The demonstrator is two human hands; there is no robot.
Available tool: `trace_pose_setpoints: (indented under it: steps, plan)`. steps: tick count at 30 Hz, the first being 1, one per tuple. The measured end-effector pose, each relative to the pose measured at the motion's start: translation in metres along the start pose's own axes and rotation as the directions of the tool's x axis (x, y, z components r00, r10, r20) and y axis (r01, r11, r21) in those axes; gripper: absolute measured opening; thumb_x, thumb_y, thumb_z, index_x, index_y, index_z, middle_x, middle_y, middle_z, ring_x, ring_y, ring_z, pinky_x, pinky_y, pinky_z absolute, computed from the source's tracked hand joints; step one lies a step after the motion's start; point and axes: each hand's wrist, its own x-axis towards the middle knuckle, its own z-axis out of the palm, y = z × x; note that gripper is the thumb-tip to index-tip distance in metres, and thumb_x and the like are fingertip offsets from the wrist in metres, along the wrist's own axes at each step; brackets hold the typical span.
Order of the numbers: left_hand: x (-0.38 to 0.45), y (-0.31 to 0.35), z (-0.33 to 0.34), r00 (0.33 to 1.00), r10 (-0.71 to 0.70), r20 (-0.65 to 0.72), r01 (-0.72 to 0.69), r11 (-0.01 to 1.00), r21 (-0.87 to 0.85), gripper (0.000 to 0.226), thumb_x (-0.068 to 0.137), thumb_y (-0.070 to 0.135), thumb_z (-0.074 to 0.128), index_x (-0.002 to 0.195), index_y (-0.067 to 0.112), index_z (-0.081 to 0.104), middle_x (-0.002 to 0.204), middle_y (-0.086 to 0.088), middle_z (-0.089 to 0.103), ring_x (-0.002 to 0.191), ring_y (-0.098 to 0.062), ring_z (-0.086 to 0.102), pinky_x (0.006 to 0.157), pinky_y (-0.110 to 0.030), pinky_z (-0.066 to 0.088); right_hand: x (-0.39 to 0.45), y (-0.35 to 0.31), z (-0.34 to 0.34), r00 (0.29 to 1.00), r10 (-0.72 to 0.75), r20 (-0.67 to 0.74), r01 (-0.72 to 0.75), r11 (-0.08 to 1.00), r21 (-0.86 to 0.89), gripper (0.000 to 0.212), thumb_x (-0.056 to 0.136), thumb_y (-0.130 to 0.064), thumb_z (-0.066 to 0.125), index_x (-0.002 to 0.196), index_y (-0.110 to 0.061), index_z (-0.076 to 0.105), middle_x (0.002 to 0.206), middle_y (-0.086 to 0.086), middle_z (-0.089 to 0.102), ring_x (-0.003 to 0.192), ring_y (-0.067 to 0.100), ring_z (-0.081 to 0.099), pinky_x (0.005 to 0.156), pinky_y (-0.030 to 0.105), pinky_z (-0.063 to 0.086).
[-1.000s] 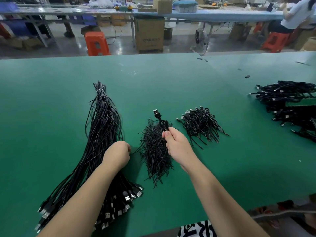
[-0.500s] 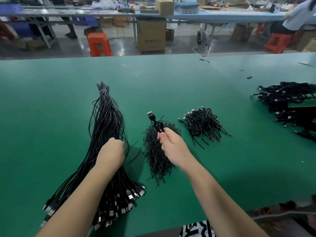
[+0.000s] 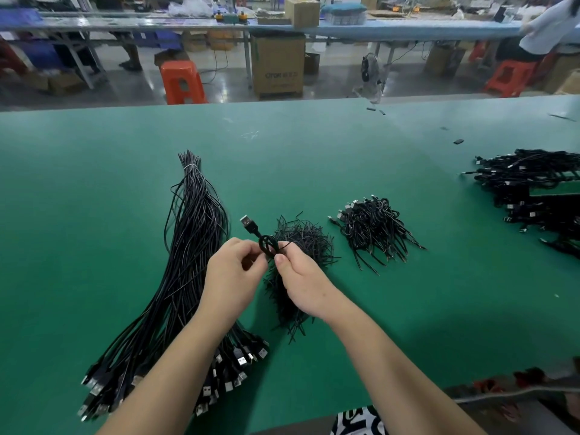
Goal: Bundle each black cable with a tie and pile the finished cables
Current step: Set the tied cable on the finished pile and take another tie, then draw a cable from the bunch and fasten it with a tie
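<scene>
Both hands meet above the middle of the counter, a flat matte green sheet. Left hand and right hand each pinch a small coiled black cable between curled fingers; its thin glossy cord is wound into a tight loop, and a metal USB plug sticks up and to the far left of it.

Just under the hands: a bristly heap of short black wire ties, stiff and thin, ends pointing every way.

Left: a long sheaf of loose black cables, smooth cords tied at the far tip and fanning toward the near edge, where silver plug ends cluster.

Right of the ties, apart from them: a small pile of bundled cables, looped, with tails sticking out. Far right edge: a bigger tangled black cable heap.

Room beyond: grey shiny floor, orange plastic stool, brown cardboard box under a long pale blue bench, a small floor fan. A seated person in a light top at far right.
</scene>
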Motion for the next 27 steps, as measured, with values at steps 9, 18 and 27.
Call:
trace_pose_setpoints:
  steps: [9, 18, 27]
  plan:
    - [-0.008, 0.0, 0.003, 0.878, 0.478, -0.036, -0.429, 0.817, 0.385, 0.003, 0.089, 0.009, 0.07, 0.088, 0.009, 0.072, 0.083, -0.003, 0.06, 0.059, -0.018, 0.053, 0.048, -0.029, 0.044, 0.004, -0.002, -0.002, 0.991, 0.096, -0.096, -0.081, 0.984, 0.156, 0.034, 0.102, -0.036, 0.04, 0.069, -0.027, 0.039, 0.061, -0.01, 0.035, 0.054, 0.01, 0.029, 0.055, 0.034, 0.023]
    - [0.0, -0.011, -0.007, 0.614, 0.781, 0.115, -0.746, 0.526, 0.408, 0.02, 0.084, -0.009, 0.064, 0.093, 0.007, 0.071, 0.119, -0.011, 0.068, 0.121, -0.025, 0.061, 0.095, -0.041, 0.049, 0.0, -0.017, -0.027, 0.917, 0.29, 0.274, -0.361, 0.895, 0.262, 0.02, 0.105, -0.024, 0.038, 0.088, -0.018, 0.048, 0.062, -0.003, 0.026, 0.048, 0.01, 0.016, 0.042, 0.02, 0.013]
    - [0.006, 0.004, -0.01, 0.976, 0.218, 0.021, -0.217, 0.975, -0.039, 0.013, 0.094, 0.012, 0.068, 0.088, 0.024, 0.071, 0.073, 0.027, 0.065, 0.068, 0.006, 0.058, 0.061, -0.006, 0.039, -0.004, -0.022, -0.016, 0.966, 0.129, 0.226, -0.151, 0.985, 0.086, 0.027, 0.094, -0.036, 0.039, 0.078, -0.018, 0.051, 0.062, -0.011, 0.037, 0.049, 0.006, 0.032, 0.046, 0.023, 0.03]
